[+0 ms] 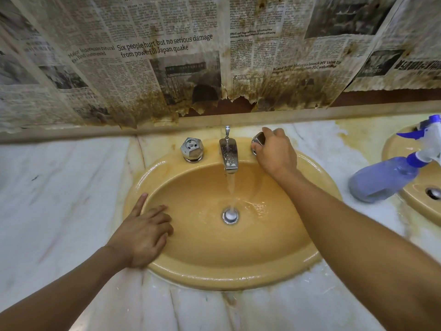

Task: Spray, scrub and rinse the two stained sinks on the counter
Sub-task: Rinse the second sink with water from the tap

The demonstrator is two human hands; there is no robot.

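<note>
A yellow oval sink [214, 273] is set into the marble counter in front of me. Water runs from its chrome faucet [228, 152] down onto the drain [230, 215] and spreads over the basin floor. My right hand [274, 151] grips the right chrome tap handle [259, 139] behind the basin. My left hand [145, 231] rests on the sink's left rim, fingers spread and reaching a little into the basin. The left tap handle [192, 149] stands untouched. A second yellow sink [393, 144] shows partly at the right edge.
A blue spray bottle [386, 177] lies tilted on the counter between the two sinks, its nozzle over the second sink's rim. Stained, torn newspaper [167, 68] covers the wall behind. Yellow-brown stains mark the marble counter [59, 187] around the sinks.
</note>
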